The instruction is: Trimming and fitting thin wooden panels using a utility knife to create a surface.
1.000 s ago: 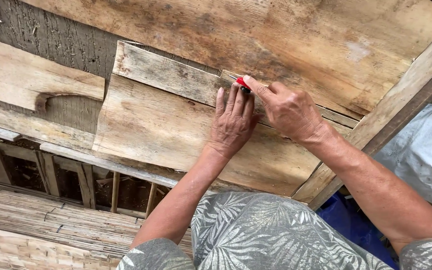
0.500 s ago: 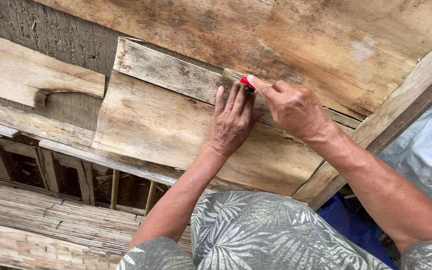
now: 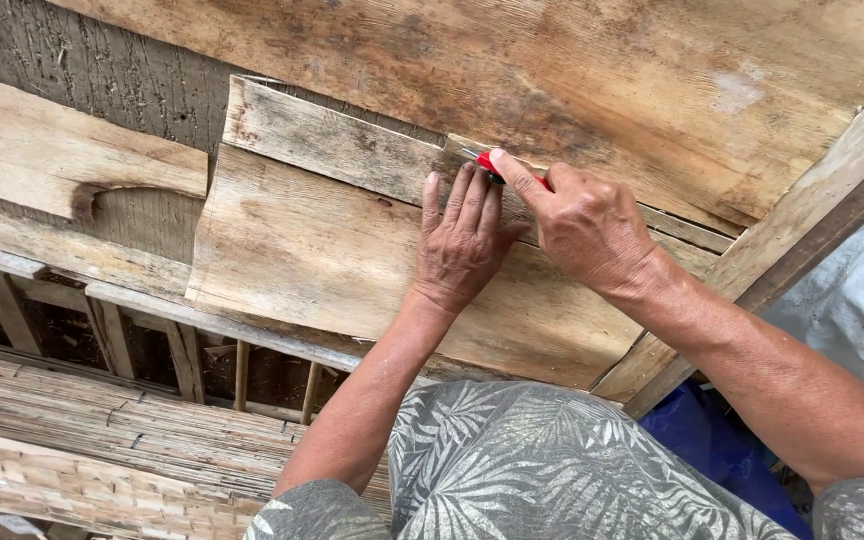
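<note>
My left hand [image 3: 464,240] lies flat, fingers together, on a wide curved wooden slab [image 3: 322,255]. Its fingertips press against the edge of a narrower weathered plank [image 3: 332,145] that overlaps the slab. My right hand [image 3: 582,225] grips a red-handled knife [image 3: 497,166], index finger stretched along the handle. The small blade tip touches the plank just above my left fingertips. Most of the handle is hidden inside my fist.
A large pale board [image 3: 552,70] runs across the top. A diagonal timber beam [image 3: 812,210] stands at right, with a blue sheet [image 3: 702,440] and grey fabric [image 3: 862,300] beyond it. Bamboo slats [image 3: 102,420] and a notched plank [image 3: 52,160] lie at left.
The knife tip and my right hand have slid slightly left along the plank edge. My left hand stays pressed in place.
</note>
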